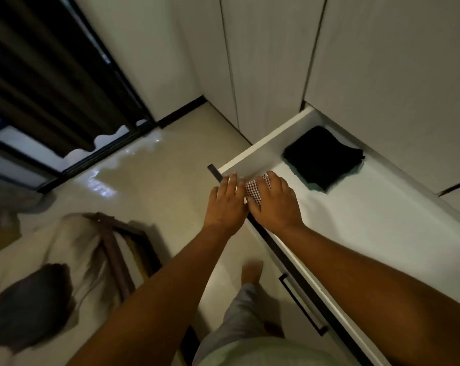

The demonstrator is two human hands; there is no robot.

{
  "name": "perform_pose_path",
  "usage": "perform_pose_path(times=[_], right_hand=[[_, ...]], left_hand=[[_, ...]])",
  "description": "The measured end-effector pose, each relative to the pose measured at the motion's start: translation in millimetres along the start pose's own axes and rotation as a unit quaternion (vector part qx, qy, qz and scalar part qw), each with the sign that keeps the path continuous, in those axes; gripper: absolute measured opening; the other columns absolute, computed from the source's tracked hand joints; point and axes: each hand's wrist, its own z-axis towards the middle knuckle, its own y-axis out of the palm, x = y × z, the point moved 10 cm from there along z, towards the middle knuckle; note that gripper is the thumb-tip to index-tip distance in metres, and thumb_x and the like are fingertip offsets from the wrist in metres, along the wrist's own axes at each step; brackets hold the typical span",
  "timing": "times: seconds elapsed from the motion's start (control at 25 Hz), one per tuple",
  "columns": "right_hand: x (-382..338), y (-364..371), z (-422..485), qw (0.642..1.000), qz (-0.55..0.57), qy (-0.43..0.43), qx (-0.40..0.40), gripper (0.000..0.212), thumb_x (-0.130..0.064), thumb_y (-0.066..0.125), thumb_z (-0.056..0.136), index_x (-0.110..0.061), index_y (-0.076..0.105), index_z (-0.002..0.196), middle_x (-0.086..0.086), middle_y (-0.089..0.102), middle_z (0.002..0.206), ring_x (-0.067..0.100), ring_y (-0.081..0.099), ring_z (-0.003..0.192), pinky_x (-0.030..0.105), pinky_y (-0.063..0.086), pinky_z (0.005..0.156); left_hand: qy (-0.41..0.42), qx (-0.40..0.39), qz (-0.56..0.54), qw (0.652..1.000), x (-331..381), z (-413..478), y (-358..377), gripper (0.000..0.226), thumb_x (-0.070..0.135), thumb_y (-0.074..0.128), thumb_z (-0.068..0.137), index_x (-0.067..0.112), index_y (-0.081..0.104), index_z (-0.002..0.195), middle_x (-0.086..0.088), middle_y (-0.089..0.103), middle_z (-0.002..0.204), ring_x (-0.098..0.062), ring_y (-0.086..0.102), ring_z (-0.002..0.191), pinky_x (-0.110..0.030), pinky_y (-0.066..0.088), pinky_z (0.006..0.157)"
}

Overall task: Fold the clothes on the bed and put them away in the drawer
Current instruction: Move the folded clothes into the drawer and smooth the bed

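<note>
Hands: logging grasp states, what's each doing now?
Left hand: open, straight fingers touching the checkered cloth.
Right hand: holding the checkered cloth, fingers curled over it.

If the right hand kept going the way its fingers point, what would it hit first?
Probably the drawer's white side wall, just past the checked cloth the right hand holds; the black folded garment lies aside.

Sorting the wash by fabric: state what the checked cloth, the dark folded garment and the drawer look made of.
The checked cloth: woven fabric, likely cotton, matte; fine red-and-white check. The dark folded garment: soft matte textile, fibre unclear; limp layered edges. The drawer: smooth white laminated board, probably; flat faces, slight sheen.
</note>
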Motion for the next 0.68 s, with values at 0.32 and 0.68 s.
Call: perform_pose_path(times=[0.32, 0.68], right_hand=[[-132.7, 25.9, -119.2, 0.971, -0.044, -0.214, -0.091, 0.070, -0.065, 0.037, 0.097, -0.022, 0.040, 0.152, 0.015, 0.037, 0.156, 0.034, 0.035, 0.144, 0.050, 0.034, 0.113], [-308.5, 116.6, -352.3, 0.826, -0.091, -0.494, -0.255, 0.072, -0.065, 0.032, 0.098, -0.025, 0.027, 0.158, 0.016, 0.025, 0.162, 0.033, 0.024, 0.149, 0.045, 0.028, 0.117]], left_hand=[[-0.308, -0.006, -0.025, 0.951, -102.4, -241.9, 13.7, 0.075, 0.062, 0.018, 0.102, 0.015, 0.005, 0.160, -0.011, -0.003, 0.168, -0.032, -0.005, 0.155, -0.055, 0.011, 0.123], [-0.606, -0.017, -0.110, 0.788, -120.5, -581.1, 93.9, 0.072, 0.060, 0.033, 0.101, 0.013, 0.031, 0.156, -0.017, 0.015, 0.165, -0.038, 0.018, 0.151, -0.052, 0.027, 0.117]])
